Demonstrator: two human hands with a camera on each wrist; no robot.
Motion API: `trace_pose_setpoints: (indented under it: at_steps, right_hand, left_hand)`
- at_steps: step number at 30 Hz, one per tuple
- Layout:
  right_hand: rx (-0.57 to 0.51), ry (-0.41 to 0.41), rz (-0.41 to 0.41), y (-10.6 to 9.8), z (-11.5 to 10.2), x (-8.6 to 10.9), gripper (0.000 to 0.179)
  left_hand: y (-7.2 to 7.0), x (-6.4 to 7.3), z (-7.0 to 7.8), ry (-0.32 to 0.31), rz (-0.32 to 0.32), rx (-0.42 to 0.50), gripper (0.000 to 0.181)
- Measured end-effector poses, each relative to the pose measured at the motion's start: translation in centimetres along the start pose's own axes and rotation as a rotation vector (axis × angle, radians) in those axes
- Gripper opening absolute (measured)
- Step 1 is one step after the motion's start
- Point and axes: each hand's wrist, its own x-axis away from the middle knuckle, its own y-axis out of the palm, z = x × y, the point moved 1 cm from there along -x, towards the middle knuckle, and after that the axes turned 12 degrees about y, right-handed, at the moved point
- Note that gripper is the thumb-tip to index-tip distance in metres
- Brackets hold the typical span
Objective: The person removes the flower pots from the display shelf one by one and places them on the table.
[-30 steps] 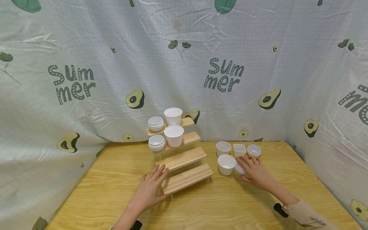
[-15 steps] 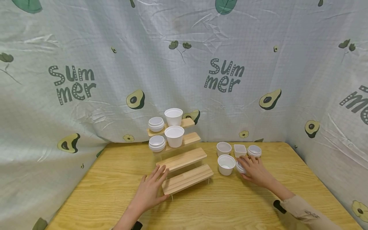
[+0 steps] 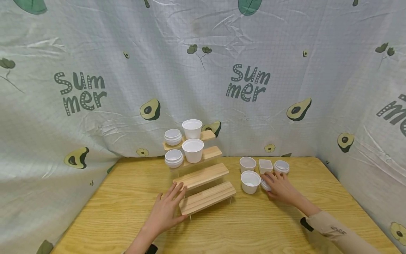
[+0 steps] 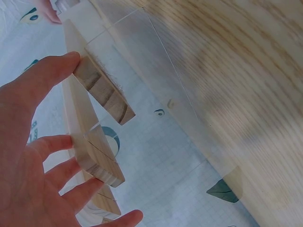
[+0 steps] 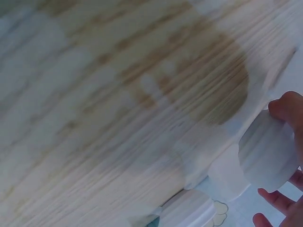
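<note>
My left hand (image 3: 166, 213) lies spread against the left end of a stepped wooden rack (image 3: 207, 197) with clear supports. In the left wrist view its thumb touches the end of the lowest step (image 4: 104, 92), and fingertips rest along the ends of the steps above. On the right, my right hand (image 3: 279, 187) grips a small round white jar (image 3: 265, 184), which it largely covers in the head view. The right wrist view shows the thumb (image 5: 286, 109) at the side of that jar (image 5: 267, 151), with fingers on its far side.
Two white jars, one of them (image 3: 173, 158) on the second-highest step, and two white cups, one (image 3: 192, 151) beside it, occupy the upper steps. Around the right hand stand a front cup (image 3: 250, 181), a back cup (image 3: 247, 164), a square container (image 3: 265, 165) and another jar (image 3: 281, 166).
The right forearm and sleeve have swung slightly left, while the right hand stays at the same jar. The left hand keeps its place on the rack.
</note>
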Motion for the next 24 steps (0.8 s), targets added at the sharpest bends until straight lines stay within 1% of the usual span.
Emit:
trace_pose_setpoints:
  at_steps: [9, 18, 24]
  right_hand:
    - [0.010, 0.013, -0.044, 0.34, 0.41, -0.09, 0.062]
    - [0.030, 0.028, -0.080, 0.68, 0.50, -0.07, 0.060]
    - [0.025, 0.030, -0.078, 0.80, 0.63, -0.12, 0.060]
  left_hand:
    - [-0.05, -0.01, 0.04, -0.005, -0.007, 0.007, 0.082]
    - [0.00, -0.03, 0.07, -0.002, 0.003, 0.000, 0.083]
    - [0.00, -0.07, 0.02, 0.000, 0.005, -0.002, 0.083]
